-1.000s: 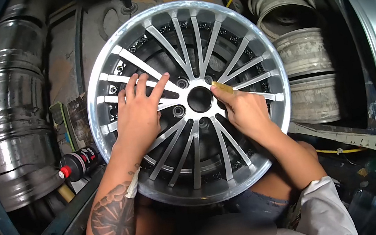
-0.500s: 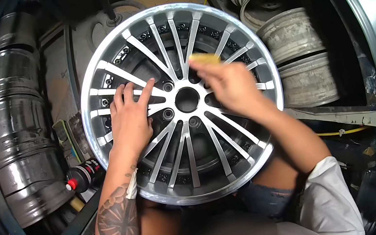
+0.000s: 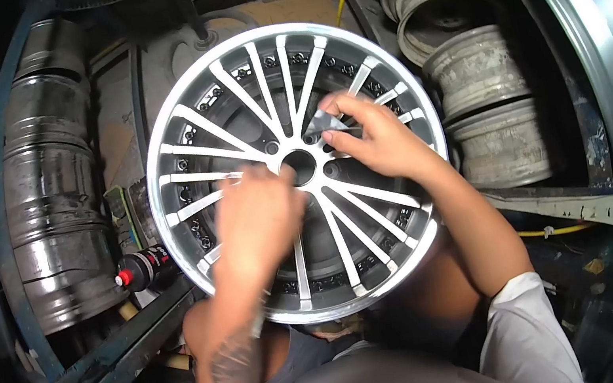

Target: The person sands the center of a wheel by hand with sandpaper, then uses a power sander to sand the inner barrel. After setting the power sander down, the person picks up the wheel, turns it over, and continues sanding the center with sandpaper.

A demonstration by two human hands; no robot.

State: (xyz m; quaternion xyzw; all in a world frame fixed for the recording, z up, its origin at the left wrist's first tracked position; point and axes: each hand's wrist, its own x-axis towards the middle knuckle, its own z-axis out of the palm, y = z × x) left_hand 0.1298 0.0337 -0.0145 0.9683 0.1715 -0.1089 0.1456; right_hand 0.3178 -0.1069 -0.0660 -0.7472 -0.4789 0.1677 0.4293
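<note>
A multi-spoke alloy wheel (image 3: 294,145) lies face up in the middle of the view, above the person's thighs. The right hand (image 3: 382,139) comes in from 4 o'clock, its thumb and fingers pinching a small grey sheet (image 3: 325,120) over the spokes at the hub's 1 o'clock side. The left hand (image 3: 258,215) is over the hub's 8 o'clock side, too blurred to tell whether its grip is spread or pressed together. Just beyond the wheel's edge at 8 o'clock lies a black bottle (image 3: 144,269) with a red cap. Worn wheel rims (image 3: 499,149) are stacked from 1 to 3 o'clock; shiny metal barrels (image 3: 53,187) line up around 9 o'clock.
</note>
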